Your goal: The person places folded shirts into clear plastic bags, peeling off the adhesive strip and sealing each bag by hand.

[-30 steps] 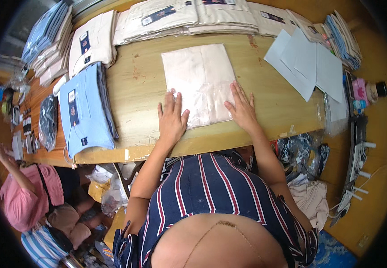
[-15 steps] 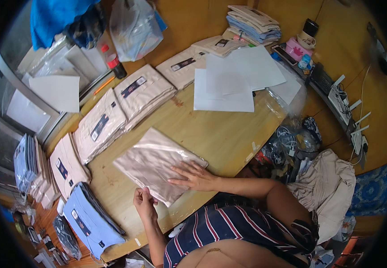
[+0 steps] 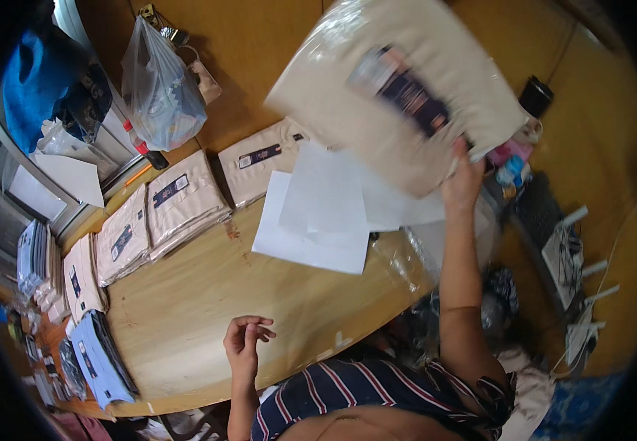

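Note:
My right hand (image 3: 463, 180) is raised over the table's far right, gripping the lower edge of a folded beige garment (image 3: 399, 140) in a clear plastic bag. The bagged garment faces me with a dark label, slightly blurred. It hides part of the white paper sheets (image 3: 311, 213) lying below it. Nearer to me, my left hand (image 3: 249, 340) hovers over the front of the wooden table (image 3: 193, 309). Its fingers are loosely bent and apart, with nothing in them.
Bagged beige garments (image 3: 186, 198) lie in stacks along the table's far left edge. A blue garment stack (image 3: 98, 360) sits at the near left. Beyond are a cola bottle (image 3: 146, 147) and a hanging plastic bag (image 3: 160, 95). Routers (image 3: 564, 250) stand at the right.
The bagged garment has left the table and turned label side up, lifted to the far right by my right hand. My left hand has let go of it. The view has shifted.

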Motion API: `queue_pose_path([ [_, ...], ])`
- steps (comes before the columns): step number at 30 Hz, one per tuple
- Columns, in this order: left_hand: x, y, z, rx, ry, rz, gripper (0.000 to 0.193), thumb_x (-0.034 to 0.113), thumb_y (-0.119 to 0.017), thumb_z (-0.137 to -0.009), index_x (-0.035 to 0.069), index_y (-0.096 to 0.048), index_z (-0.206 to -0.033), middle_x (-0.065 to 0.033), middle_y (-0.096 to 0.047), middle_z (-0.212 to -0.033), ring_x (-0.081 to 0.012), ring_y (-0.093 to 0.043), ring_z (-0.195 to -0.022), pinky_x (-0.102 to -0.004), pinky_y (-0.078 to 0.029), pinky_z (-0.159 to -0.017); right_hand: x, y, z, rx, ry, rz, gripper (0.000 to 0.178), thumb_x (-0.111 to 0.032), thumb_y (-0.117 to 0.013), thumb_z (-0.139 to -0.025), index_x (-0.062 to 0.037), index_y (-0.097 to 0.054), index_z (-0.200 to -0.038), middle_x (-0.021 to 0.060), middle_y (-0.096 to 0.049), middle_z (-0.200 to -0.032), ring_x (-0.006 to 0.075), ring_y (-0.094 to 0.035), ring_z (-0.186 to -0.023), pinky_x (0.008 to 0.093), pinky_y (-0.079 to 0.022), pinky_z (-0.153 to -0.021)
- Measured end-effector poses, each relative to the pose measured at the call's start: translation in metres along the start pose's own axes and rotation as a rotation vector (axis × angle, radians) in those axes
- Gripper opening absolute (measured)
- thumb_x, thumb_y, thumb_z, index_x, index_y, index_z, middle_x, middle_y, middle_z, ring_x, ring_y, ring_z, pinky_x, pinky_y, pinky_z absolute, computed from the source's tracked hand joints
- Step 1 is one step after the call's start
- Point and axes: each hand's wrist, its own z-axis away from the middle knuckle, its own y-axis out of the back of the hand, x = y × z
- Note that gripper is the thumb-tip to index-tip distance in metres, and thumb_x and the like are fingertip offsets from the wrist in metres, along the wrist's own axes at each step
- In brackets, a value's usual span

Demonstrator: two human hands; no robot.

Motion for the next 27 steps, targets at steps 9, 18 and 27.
queue_pose_path([
  [9,-0.013,-0.05,-0.001,0.229,0.15,-0.074,0.013,0.011,-0.044,-0.085,0.0,-0.048,-0.09,-0.0124,-0.059,-0.079,-0.0143,-0.056,-0.059,-0.0213,-0.041,-0.051,0.133,0.115,-0.301,0.388,-0.17,0.805,0.06,-0.018,-0.06,-0.074,0.0019,-0.026,-0.12,0.0171,-0.046,-0.111,0.0278,-0.048,-0.1,0.0348,-0.04,-0.085],
  [18,-0.031,-0.039,0.043,0.457,0.226,-0.189,0.017,0.011,-0.044,-0.085,-0.001,-0.048,-0.097,-0.0093,-0.059,-0.081,-0.0115,-0.054,-0.059,-0.0211,-0.041,-0.049,0.143,0.047,-0.285,0.259,-0.049,1.469,0.055,-0.023,-0.047,-0.08,0.002,-0.024,-0.123,0.0228,-0.049,-0.107,0.0348,-0.048,-0.099,0.0357,-0.037,-0.086],
  [27,-0.005,0.062,0.063,0.628,0.173,-0.372,0.021,0.006,-0.046,-0.081,0.0,-0.048,-0.1,-0.0072,-0.06,-0.073,-0.0083,-0.053,-0.051,-0.0209,-0.043,-0.049,0.11,0.026,-0.298,-0.402,0.582,1.617,0.041,-0.025,-0.045,-0.083,0.0011,-0.041,-0.115,0.0191,-0.052,-0.104,0.0314,-0.05,-0.097,0.0341,-0.037,-0.085],
])
